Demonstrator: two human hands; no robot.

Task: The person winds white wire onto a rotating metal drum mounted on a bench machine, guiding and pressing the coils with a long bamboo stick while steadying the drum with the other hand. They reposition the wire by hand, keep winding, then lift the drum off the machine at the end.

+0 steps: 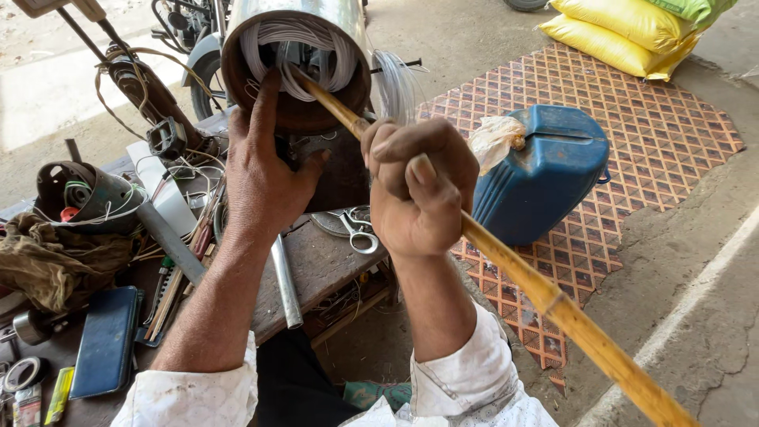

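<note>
Winding-packing step, by the look of it. Your left hand (265, 170) braces the motor stator housing (296, 59) at 12 o'clock; right hand (415, 194) fisted tight on the bamboo stick (545, 296), tip among white coil windings (304, 55). Next push likely needs gentle, steady pressure.

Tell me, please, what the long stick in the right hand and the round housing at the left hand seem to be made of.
The stick looks like bamboo or cane: yellow-brown, with a ring-like node. The round housing seems to be bare metal: grey, shiny outside, a rusty brown rim. The coils inside look like white-covered wire, probably plastic-insulated.
</note>
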